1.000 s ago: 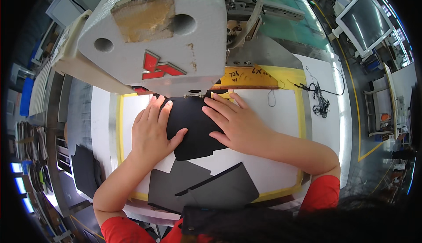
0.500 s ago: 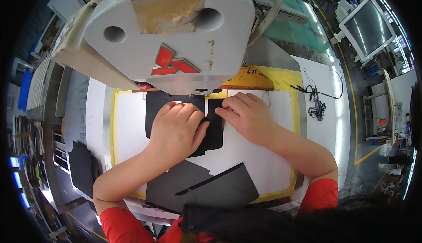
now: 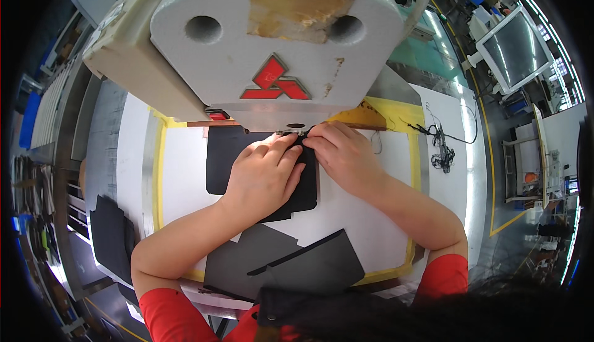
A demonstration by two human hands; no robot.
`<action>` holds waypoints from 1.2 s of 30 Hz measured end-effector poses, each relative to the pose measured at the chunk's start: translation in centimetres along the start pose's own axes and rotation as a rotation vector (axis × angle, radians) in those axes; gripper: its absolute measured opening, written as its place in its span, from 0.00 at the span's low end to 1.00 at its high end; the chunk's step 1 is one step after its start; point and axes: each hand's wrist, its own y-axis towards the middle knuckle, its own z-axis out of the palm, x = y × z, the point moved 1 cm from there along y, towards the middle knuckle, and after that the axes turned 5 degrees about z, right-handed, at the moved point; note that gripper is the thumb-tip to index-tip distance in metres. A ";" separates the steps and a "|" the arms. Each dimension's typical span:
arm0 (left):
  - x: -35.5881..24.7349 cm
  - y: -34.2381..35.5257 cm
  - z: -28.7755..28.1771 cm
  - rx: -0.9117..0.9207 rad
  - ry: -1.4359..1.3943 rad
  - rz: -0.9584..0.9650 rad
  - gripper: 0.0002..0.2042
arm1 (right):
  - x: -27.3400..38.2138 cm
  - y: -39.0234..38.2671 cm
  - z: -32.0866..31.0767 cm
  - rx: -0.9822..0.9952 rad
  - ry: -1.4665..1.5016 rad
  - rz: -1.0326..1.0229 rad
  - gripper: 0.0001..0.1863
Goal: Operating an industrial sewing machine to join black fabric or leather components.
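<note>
A black fabric panel (image 3: 224, 159) lies flat on the white work surface, under the front of a large pale machine head (image 3: 204, 76), which looks like a sewing machine. My left hand (image 3: 257, 181) rests on it, palm down, with fingers extended toward the machine and the thumb apart. Beside the left fingertips, my right hand (image 3: 346, 159) pinches the edge of a narrower black fabric piece (image 3: 306, 190), close under the head. The fingertips of both hands nearly meet there. The needle area is mostly hidden by the head and my fingers.
Dark grey panels (image 3: 315, 261) lie in front of me. A stack of black pieces (image 3: 111, 230) sits at the left. Yellow tape (image 3: 416, 181) borders the work surface. Tangled black thread (image 3: 440, 153) lies to the right, with a monitor (image 3: 516, 48) beyond.
My left hand has moved right and forward, closer to my right hand. The light gap between the black pieces is now covered. The machine head appears farther right and lower in view.
</note>
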 end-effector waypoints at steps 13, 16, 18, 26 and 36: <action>-0.4 -0.3 0.1 0.098 0.058 0.029 0.22 | -0.1 -0.1 0.1 0.018 -0.100 -0.026 0.11; -0.5 -0.3 0.1 0.105 0.055 0.039 0.23 | -0.1 -0.1 0.1 0.039 -0.100 -0.013 0.11; -0.5 -0.3 0.2 0.147 0.074 0.021 0.24 | 0.0 -0.1 0.2 0.038 -0.092 -0.014 0.11; -0.4 -0.2 0.2 0.098 0.089 0.040 0.24 | 0.0 -0.2 0.5 0.013 -0.051 0.018 0.16; -0.5 -0.2 0.3 0.131 0.066 0.042 0.26 | 1.1 -2.6 -0.8 0.144 -0.266 0.003 0.20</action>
